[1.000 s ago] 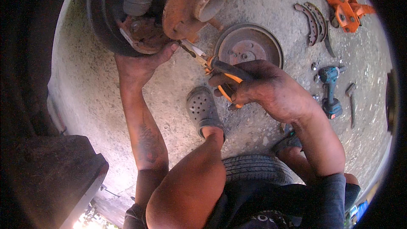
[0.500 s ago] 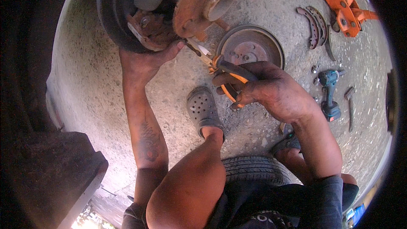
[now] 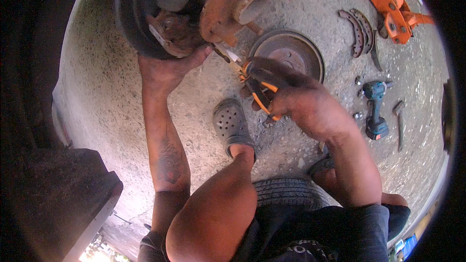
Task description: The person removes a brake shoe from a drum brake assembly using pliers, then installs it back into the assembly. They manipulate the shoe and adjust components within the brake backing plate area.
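At the top, a rusty wheel hub with studs stands in front of a dark brake backing plate. My left hand is closed around the plate's lower edge; its thumb points toward the hub's underside and the other fingers are hidden behind the plate. Long-nose pliers with black and orange handles are gripped in my right hand, which is blurred. Their jaws reach up and left to just below the hub, near my left thumb. A pale strip shows beside the jaws; what they pinch is too small to tell.
A brake drum lies on the concrete behind my right hand. Farther right are worn brake shoes, a teal cordless driver, a hammer and an orange jack. A tyre lies near my legs.
My right hand and forearm have shifted slightly left, with the hand blurring over the pliers' handles. The pliers' jaws stay near the same spot under the hub, and my left hand has barely moved.
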`<state>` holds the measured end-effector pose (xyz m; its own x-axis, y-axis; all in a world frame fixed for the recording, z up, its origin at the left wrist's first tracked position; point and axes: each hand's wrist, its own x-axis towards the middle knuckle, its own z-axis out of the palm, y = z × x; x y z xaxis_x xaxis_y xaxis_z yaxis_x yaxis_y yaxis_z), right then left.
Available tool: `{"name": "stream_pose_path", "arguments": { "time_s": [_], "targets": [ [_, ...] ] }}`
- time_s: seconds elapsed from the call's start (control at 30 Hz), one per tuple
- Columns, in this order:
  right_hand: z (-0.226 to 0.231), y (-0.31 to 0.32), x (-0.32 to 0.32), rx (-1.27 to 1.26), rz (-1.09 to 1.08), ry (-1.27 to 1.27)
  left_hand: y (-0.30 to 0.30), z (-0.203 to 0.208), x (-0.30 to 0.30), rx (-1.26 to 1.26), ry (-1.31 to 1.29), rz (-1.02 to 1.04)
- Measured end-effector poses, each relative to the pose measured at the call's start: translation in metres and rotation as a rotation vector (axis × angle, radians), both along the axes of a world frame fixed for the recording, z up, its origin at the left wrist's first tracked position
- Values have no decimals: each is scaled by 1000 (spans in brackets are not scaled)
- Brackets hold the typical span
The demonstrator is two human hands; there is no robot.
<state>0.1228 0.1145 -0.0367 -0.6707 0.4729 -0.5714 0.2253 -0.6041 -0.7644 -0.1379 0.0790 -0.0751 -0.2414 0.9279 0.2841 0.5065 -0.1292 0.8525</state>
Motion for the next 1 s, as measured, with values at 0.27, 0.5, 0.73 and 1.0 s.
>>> {"name": "stream_pose_path", "arguments": {
  "time_s": [0.27,0.5,0.73,1.0],
  "targets": [
    [-16,-10,-5,292,-26,90,0,0,-2,-12,64,-8],
    [-17,-14,-17,101,-62,104,0,8,-4,-65,15,-37],
    [-9,-14,-17,-42,-127,135,-2,9,-4,-71,92,-54],
    [-3,6,-5,-33,-1,95,1,0,-7,-21,164,-5]
  ]
}}
